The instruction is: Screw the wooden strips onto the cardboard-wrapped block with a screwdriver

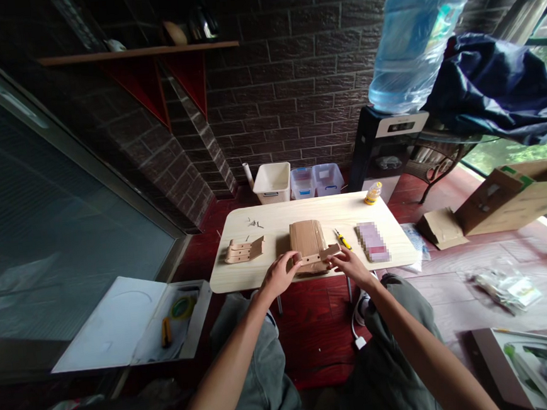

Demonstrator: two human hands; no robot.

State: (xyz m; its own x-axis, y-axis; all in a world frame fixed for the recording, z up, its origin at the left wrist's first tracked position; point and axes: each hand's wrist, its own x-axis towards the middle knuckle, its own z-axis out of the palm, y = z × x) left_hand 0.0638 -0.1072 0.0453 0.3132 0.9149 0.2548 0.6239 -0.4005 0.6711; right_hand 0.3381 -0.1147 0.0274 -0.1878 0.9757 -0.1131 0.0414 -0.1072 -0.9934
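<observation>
A small light-brown wooden strip with dark holes [313, 259] spans the gap between my hands, over the near part of a brown cardboard box [307, 234]. My left hand [281, 274] pinches the strip's left end between thumb and fingers. At the other end, my right hand [351, 267] is closed on it, and a short flat wooden part [331, 251] lies against those fingers. Whether the two wooden parts are joined, I cannot tell. Several similar wooden pieces with holes [245, 251] rest on the left side of the pale table [269, 275].
Small metal screws [255, 223] lie behind the wooden pieces. Right of the box are a yellow-and-black screwdriver [343, 239], a blurred pinkish rectangular item [373, 241] and a yellow-capped bottle [373, 193]. Plastic bins [273, 195] stand behind the table; an open white case [190, 347] sits at left.
</observation>
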